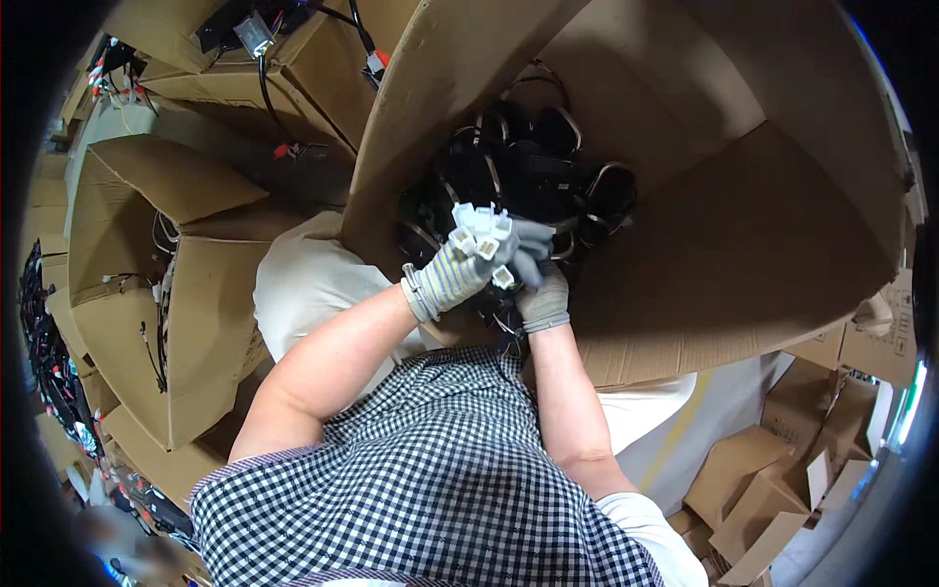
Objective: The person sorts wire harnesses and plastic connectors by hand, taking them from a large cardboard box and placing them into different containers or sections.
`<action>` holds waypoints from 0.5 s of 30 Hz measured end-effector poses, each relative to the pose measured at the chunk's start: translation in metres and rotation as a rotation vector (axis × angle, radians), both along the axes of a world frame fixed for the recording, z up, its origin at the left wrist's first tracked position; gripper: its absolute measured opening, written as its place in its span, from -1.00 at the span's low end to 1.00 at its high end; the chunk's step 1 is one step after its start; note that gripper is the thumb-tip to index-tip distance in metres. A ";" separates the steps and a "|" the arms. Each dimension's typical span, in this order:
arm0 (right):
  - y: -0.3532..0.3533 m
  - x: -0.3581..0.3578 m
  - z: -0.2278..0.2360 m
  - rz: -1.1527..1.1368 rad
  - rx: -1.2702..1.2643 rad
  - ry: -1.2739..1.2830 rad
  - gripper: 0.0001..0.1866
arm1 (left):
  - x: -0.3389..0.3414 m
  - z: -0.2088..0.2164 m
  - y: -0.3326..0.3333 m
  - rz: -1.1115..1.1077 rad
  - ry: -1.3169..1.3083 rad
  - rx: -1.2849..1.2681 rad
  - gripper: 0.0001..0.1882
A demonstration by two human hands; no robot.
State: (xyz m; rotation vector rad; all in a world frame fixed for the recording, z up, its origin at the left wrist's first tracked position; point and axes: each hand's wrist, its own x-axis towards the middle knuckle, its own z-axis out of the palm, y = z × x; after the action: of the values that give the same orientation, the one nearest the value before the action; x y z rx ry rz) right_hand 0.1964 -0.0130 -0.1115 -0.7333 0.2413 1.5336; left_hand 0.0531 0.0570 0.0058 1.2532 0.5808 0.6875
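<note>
Both my hands wear striped knit gloves with grey fingers and meet at the mouth of a large cardboard box (724, 293). My left hand (450, 281) is closed round a bunch of white plastic connectors (481, 232), their open ends facing up at me. Against the bunch's right side, my right hand (540, 284) has its grey fingers bent over, closed on the same wire harness. Dark wires (504, 318) hang below the hands, partly hidden by them. Deeper in the box lie several coiled black wire harnesses (528, 176) with pale bands round them.
To the left stands a smaller open carton (210, 293) with cables over its edge. Behind it, another carton (264, 103) carries cables with red and silver ends. More dark harnesses (59, 352) are piled at far left. Flattened cardboard pieces (763, 499) lie at lower right.
</note>
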 end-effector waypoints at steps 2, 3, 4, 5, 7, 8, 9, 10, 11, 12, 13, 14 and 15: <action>-0.008 0.004 -0.008 0.038 0.066 0.039 -0.72 | -0.002 -0.007 -0.001 -0.134 0.104 0.164 -0.63; -0.012 0.008 -0.012 -0.121 -0.091 0.267 -0.78 | -0.001 -0.009 -0.001 -0.183 0.132 0.242 -0.63; -0.015 0.008 -0.007 -0.125 -0.098 0.272 -0.78 | -0.002 -0.010 -0.001 -0.229 0.165 0.315 -0.64; -0.019 0.010 -0.002 -0.043 -0.070 0.180 -0.78 | -0.002 -0.010 -0.001 -0.233 0.171 0.308 -0.64; -0.028 0.007 0.029 0.105 -0.013 -0.132 -0.75 | -0.001 -0.013 -0.002 -0.373 0.250 0.280 -0.75; -0.035 0.007 0.046 0.104 -0.018 -0.126 -0.75 | -0.004 -0.029 -0.004 -0.366 0.235 0.319 -0.62; -0.043 0.011 0.059 0.203 -0.022 -0.414 -0.77 | 0.002 -0.028 -0.003 -0.337 0.346 0.353 -0.58; -0.050 0.014 0.075 0.299 -0.028 -0.703 -0.79 | 0.008 -0.024 -0.002 -0.309 0.456 0.389 -0.54; -0.053 0.014 0.096 0.345 -0.129 -0.756 -0.72 | 0.008 -0.012 0.000 -0.310 0.426 0.283 -0.51; -0.055 0.015 0.109 0.349 -0.130 -0.752 -0.72 | 0.007 -0.018 -0.001 -0.309 0.429 0.279 -0.51; -0.059 0.015 0.118 0.441 -0.063 -0.921 -0.70 | 0.006 -0.028 -0.002 -0.193 0.439 0.598 -0.54; -0.060 0.016 0.127 0.530 0.002 -1.089 -0.68 | 0.008 -0.027 -0.002 -0.074 0.437 0.914 -0.57; -0.056 0.012 0.135 0.581 0.050 -1.377 -0.69 | 0.009 -0.023 -0.002 -0.024 0.397 0.906 -0.64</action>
State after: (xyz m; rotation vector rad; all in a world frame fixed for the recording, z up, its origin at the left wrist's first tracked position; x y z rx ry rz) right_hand 0.2080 -0.0692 0.0235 -1.7248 -1.1062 1.1993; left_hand 0.0625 0.0549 -0.0169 2.2724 0.5879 0.7068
